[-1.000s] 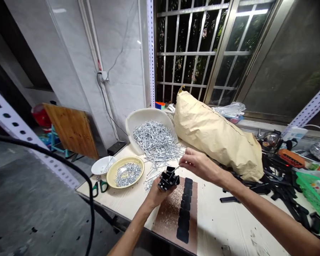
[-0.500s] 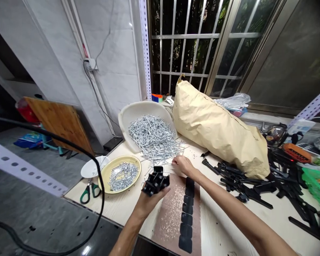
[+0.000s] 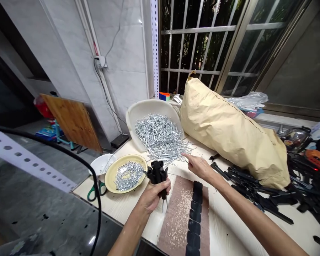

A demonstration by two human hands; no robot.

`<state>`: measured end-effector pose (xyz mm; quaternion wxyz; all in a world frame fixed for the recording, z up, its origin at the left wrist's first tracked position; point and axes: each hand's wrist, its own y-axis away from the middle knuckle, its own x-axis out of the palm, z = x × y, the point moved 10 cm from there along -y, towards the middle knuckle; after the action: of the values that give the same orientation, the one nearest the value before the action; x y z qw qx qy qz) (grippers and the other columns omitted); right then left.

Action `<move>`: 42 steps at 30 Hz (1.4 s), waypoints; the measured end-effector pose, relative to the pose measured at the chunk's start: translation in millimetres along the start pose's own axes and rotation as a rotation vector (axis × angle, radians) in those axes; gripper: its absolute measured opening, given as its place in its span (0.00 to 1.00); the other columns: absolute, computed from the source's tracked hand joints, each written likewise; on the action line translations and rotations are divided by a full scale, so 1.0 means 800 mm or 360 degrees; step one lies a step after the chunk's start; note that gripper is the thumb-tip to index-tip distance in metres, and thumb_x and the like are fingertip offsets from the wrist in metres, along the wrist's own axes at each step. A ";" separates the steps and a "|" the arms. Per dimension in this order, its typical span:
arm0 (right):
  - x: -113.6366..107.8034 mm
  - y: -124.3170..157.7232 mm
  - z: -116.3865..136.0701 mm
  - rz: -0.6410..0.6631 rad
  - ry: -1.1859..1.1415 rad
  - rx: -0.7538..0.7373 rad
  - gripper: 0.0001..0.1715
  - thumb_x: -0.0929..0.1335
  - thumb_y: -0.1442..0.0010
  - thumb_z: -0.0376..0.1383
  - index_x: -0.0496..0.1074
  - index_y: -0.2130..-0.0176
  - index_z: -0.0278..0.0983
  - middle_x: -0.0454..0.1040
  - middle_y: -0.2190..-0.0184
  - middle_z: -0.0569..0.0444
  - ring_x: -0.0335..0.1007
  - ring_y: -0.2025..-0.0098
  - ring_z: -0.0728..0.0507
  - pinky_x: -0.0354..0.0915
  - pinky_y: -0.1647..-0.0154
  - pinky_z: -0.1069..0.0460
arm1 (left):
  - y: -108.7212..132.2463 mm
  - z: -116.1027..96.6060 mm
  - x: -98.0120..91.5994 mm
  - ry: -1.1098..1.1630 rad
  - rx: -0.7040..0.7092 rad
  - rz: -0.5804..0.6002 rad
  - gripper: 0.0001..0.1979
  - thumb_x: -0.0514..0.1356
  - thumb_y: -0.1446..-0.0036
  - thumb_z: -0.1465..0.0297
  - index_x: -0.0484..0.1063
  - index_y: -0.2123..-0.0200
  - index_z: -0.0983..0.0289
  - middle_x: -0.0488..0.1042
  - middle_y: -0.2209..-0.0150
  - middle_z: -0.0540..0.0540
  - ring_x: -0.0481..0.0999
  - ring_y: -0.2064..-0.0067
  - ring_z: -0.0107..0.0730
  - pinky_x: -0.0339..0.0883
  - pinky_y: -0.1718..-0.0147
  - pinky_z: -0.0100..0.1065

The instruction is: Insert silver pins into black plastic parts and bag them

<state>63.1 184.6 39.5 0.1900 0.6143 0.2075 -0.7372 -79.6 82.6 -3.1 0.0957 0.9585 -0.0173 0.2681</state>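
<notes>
My left hand point(image 3: 152, 195) is closed round a black plastic part point(image 3: 157, 174), held upright above the table, with a thin metal pin hanging below the fist. My right hand point(image 3: 198, 165) reaches forward, index finger stretched out toward the edge of a heap of silver nails point(image 3: 161, 138) that spills from a tipped white basin point(image 3: 146, 110). Whether anything is pinched in its other fingers is hidden. Below the hands lies a brown board point(image 3: 177, 217) with a row of black plastic pieces point(image 3: 193, 217) on it.
A yellow plate point(image 3: 112, 170) of small silver screws, a white bowl point(image 3: 101, 164) and green-handled scissors point(image 3: 94, 189) sit at the left. A large tan paper sack point(image 3: 234, 133) lies behind. Several black plastic strips point(image 3: 256, 192) are scattered at the right. A black cable point(image 3: 77, 167) crosses at the left.
My left hand turned the black part from a tilted hold to upright. My right hand came down to the table by the board, then moved up to the nail heap's edge.
</notes>
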 end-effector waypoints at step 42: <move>0.083 -0.043 0.081 0.0365 0.0238 -0.0058 0.08 0.65 0.46 0.28 0.75 0.67 0.30 0.76 0.63 0.40 0.72 0.58 0.40 0.60 0.55 0.49 | 0.034 -0.058 -0.016 -0.0899 0.0454 -0.0605 0.14 0.68 0.60 0.65 0.76 0.68 0.65 0.78 0.68 0.54 0.75 0.64 0.39 0.67 0.62 0.35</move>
<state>-20.3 177.3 -13.0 0.2681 0.6838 0.1629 -0.6588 -116.4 64.8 33.9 0.0005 0.9845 0.1728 -0.0300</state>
